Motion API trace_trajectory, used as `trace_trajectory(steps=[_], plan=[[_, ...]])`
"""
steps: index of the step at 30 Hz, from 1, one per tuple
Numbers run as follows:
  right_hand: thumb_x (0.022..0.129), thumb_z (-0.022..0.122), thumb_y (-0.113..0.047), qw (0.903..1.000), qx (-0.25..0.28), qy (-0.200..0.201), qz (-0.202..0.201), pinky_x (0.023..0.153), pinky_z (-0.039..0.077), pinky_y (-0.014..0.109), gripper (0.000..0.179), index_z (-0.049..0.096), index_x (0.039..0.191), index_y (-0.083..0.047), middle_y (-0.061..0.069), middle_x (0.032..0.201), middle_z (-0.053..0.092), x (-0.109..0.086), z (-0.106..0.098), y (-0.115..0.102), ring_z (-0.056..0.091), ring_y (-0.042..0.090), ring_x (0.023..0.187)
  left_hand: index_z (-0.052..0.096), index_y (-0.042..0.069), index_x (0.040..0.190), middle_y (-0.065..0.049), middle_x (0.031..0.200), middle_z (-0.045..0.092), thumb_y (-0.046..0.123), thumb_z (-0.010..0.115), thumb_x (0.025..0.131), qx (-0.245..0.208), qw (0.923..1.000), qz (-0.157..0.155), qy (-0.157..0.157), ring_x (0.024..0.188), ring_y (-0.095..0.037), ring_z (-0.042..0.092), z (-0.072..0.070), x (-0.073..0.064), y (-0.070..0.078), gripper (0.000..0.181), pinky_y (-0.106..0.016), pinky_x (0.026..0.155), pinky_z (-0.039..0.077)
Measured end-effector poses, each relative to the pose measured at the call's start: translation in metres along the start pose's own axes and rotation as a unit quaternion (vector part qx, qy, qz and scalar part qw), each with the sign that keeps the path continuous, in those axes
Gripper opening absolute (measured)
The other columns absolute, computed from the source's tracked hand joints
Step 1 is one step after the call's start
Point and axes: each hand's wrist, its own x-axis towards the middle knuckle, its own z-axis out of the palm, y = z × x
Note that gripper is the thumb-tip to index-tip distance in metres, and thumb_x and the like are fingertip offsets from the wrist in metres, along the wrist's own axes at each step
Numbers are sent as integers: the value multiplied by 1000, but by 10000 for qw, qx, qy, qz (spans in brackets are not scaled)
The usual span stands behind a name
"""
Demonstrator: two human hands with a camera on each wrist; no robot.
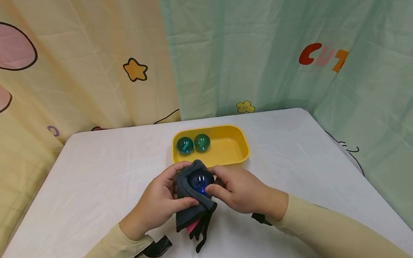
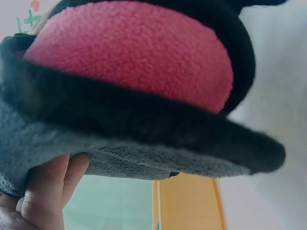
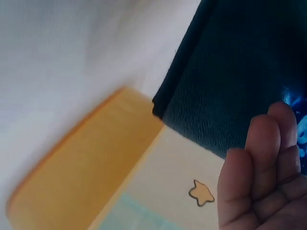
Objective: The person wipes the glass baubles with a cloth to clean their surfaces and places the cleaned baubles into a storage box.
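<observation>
A clear dark blue ball [image 1: 202, 181] sits in a fold of a grey cloth [image 1: 185, 212] just in front of the yellow tray. My left hand [image 1: 159, 199] grips the cloth from the left, its thumb lying over the front. From the right, my right hand [image 1: 243, 188] holds the ball, thumb on the near side and fingers behind. In the left wrist view the cloth's pink fleece side [image 2: 134, 52] and black edging show. The right wrist view has my right fingers [image 3: 263, 153] beside the ball [image 3: 302, 132], which is mostly cut off.
The yellow tray [image 1: 228, 145] stands just beyond my hands on the white-covered table [image 1: 120, 162]. Two clear balls, one teal [image 1: 185, 145] and one green [image 1: 202, 142], lie in its left half. Printed curtains [image 1: 257, 37] hang behind and at the sides.
</observation>
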Motion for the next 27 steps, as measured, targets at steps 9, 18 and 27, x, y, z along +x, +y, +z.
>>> trace_trajectory(steps=[9,18,27], plan=[[106,65,-29,9992,408,-22,-1,73,58,23,60,40,157,-8,-3,102,75,-2,2,1,65,6,86,46,2,151,-26,133,65,0,86,85,-16,10000,80,51,106,-12,73,-1,0,-3,77,-27,87,64],[99,74,-14,9964,-589,-94,-608,92,63,31,68,37,156,-6,8,124,73,-2,-5,-1,73,15,99,44,0,152,-26,137,61,-1,85,85,-118,9998,114,59,110,-10,71,-3,0,0,78,-26,90,62],[98,76,-24,9951,-742,177,-635,77,60,24,65,43,149,-2,1,102,76,-5,-4,1,69,8,85,46,3,151,-26,140,61,3,85,86,-67,9999,139,-6,114,-14,71,1,1,0,76,-27,91,63]])
